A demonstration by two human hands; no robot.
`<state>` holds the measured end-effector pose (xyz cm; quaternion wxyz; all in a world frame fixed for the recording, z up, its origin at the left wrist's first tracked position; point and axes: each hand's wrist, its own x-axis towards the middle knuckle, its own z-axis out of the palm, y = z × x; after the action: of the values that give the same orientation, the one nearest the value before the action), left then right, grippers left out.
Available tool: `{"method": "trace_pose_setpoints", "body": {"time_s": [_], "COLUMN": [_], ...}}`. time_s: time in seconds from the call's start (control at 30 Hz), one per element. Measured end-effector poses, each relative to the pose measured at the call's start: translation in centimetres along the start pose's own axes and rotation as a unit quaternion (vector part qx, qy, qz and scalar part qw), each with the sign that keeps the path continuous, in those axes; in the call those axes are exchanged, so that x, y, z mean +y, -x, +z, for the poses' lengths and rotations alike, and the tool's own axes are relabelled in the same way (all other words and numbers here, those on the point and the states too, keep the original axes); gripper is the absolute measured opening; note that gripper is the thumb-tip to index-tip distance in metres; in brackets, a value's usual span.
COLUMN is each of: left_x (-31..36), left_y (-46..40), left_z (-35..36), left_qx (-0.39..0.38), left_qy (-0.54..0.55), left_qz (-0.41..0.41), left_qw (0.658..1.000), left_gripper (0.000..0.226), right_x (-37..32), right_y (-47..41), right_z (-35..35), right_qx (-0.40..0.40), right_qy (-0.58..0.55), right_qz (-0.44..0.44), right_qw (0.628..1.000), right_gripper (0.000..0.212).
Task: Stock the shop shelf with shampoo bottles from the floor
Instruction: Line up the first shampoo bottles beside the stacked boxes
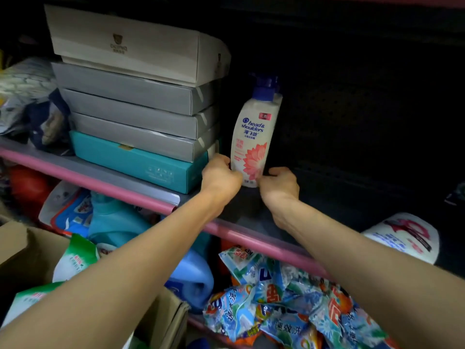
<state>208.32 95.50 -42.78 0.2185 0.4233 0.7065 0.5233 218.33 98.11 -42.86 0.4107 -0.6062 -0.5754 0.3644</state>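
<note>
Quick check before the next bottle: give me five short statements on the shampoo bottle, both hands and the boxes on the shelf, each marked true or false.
1. The shampoo bottle stands upright on the shelf. True.
2. Only the left hand is on the bottle. False: the right hand grips its base from the other side too.
3. The bottle's pump cap is red. False: it is blue.
4. The stacked boxes sit to the left of the bottle. True.
5. The bottom box of the stack is grey. False: the teal box is lowest.
</note>
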Motion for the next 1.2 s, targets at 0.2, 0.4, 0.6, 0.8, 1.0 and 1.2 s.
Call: {"method": "trace_pose_setpoints", "body": {"time_s": [0.2,0.4,0.6,0.8,1.0,1.2], "left_x": [3.2,6.3,7.4,6.7,7.7,11.4], "left_y": [7.1,14.7,18.2,19.0,18.4,18.1], "left_z": [0.3,3.5,5.8,6.8,5.8,2.8], "left_qx": [-0.054,-0.17,-0.254,-0.215,-0.198,-0.177], "left_qy": [-0.022,-0.034,-0.206,-0.325,-0.338,-0.313], "left_qz": [0.016,0.072,0.151,0.193,0.213,0.205], "left_qw": [0.998,0.982,0.933,0.901,0.895,0.91], "left_gripper": [0.026,0.028,0.062,0.065,0.06,0.058], "right_x": [-1.6,1.0,3.4,6.0,7.1,6.7], "right_y": [4.1,6.9,9.2,10.6,10.7,10.5], "right_z": [-5.1,-13.8,-20.9,-22.0,-22.0,-22.1], "right_qx": [-0.076,-0.079,-0.099,-0.132,-0.126,-0.052], "right_qy": [-0.01,-0.01,0.147,0.28,0.301,0.25], "right_qz": [0.016,0.02,-0.092,-0.159,-0.185,-0.269], "right_qw": [0.997,0.997,0.98,0.938,0.927,0.929], "right_gripper": [0.025,0.022,0.045,0.064,0.068,0.06]}}
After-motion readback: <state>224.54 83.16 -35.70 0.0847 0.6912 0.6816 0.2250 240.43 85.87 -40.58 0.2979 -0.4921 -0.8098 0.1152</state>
